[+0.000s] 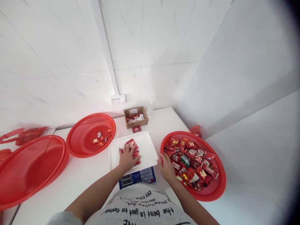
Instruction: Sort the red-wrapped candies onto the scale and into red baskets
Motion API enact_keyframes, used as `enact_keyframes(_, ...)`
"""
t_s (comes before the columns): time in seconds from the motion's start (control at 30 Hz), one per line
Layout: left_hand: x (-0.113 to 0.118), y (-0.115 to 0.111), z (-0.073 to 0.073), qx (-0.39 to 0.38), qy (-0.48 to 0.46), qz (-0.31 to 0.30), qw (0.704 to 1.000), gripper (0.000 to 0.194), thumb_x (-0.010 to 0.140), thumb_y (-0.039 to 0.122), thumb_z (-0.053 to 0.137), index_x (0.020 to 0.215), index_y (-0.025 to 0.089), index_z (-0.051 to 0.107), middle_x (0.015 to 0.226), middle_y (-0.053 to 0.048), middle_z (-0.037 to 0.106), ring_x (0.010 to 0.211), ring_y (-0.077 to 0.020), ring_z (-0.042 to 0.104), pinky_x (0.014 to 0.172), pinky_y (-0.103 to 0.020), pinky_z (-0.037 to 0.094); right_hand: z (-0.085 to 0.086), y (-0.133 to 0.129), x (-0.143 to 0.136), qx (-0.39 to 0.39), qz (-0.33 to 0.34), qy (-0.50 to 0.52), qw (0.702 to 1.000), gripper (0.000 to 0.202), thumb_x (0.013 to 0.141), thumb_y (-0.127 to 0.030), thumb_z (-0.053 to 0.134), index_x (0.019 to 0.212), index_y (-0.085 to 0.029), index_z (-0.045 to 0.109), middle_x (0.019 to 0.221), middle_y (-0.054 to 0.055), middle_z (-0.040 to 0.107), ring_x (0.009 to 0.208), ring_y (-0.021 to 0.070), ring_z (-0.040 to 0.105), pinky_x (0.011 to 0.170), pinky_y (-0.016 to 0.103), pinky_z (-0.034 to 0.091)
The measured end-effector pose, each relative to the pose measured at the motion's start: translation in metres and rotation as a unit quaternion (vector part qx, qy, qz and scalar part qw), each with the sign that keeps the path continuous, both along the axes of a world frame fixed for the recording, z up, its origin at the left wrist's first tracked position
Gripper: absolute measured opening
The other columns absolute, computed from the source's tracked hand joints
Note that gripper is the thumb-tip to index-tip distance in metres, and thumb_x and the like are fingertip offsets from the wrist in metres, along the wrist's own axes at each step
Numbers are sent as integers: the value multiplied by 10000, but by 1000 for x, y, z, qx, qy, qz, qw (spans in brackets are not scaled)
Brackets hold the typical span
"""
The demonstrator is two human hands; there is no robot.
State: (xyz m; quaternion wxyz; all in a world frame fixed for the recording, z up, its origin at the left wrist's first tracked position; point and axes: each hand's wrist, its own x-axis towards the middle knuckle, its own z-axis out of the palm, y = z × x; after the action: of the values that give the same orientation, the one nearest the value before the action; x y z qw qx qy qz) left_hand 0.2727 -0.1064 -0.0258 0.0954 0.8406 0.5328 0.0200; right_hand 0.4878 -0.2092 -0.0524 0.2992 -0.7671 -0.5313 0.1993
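Red candy packets lie on the white tray of a scale. My left hand rests over them with its fingers spread, covering part of the packets. My right hand is at the left rim of a red basket full of wrapped candies, its fingers closed on that rim. Below the tray, the blue keypad of the scale shows.
A small cardboard box of packets stands behind the tray, with one red packet before it. A red basket with several candies and a larger red basket stand at the left. A wall socket is behind.
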Motion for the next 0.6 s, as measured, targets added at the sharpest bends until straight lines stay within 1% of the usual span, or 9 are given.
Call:
enact_keyframes(0.13,-11,5,3,17,-32,-69,997,543,802,531,458,1239,211,496,1340,-139,421,1327,-326,220,1049,-578,129,0,1,1,-14,4,1,1000,420,841,-348,400,1207,-175,512,1301,123,444,1230,243,402,1017,399,347)
enact_keyframes(0.23,-22,11,7,22,-62,-138,988,499,806,517,469,1204,220,519,1263,-109,479,1315,-292,258,1076,-538,125,-1,1,1,-20,5,3,1000,431,841,-358,390,1208,-165,509,1312,131,429,1235,245,398,1022,402,342)
enact_keyframes(0.27,-27,14,8,29,-70,-143,987,494,815,512,458,1213,223,510,1268,-104,477,1315,-284,262,1080,-529,127,-1,1,1,-19,6,5,1000,433,841,-362,389,1208,-167,510,1311,130,430,1238,244,395,1025,402,338)
enact_keyframes(0.3,-32,19,10,42,-78,-129,988,488,830,498,439,1227,220,496,1284,-106,468,1315,-278,263,1082,-523,132,-1,1,1,-18,6,5,1000,433,840,-364,389,1207,-169,512,1309,129,432,1241,244,392,1027,401,336)
enact_keyframes(0.37,-46,32,12,84,-86,-42,992,473,863,448,391,1255,195,466,1330,-128,432,1320,-276,252,1079,-518,145,-2,1,1,-17,6,6,1000,435,838,-366,391,1205,-168,514,1308,131,435,1239,244,394,1029,403,333)
enact_keyframes(0.47,-81,54,19,119,-78,144,979,452,893,383,320,1273,171,441,1376,-146,393,1324,-275,244,1067,-514,169,-5,1,2,-13,2,7,1000,432,834,-365,397,1205,-176,513,1310,125,434,1235,241,400,1029,411,332)
enact_keyframes(0.53,-112,65,25,58,-45,239,968,457,901,390,281,1259,165,453,1345,-142,443,1293,-285,307,1048,-520,195,-7,1,2,-7,1,9,1000,425,830,-362,404,1201,-185,514,1307,120,439,1231,243,403,1026,419,334)
enact_keyframes(0.57,-129,68,28,-6,-23,271,962,463,909,387,241,1244,161,466,1298,-140,494,1241,-292,386,1024,-530,225,-8,1,2,-4,1,10,1000,421,828,-361,409,1196,-187,518,1303,121,443,1227,247,405,1023,424,337)
enact_keyframes(0.6,-146,69,32,-39,-14,273,961,458,908,380,239,1193,151,514,1194,-139,578,1128,-296,501,994,-534,265,-9,1,3,-2,0,10,1000,417,827,-360,412,1191,-188,522,1299,123,446,1223,250,409,1019,427,341)
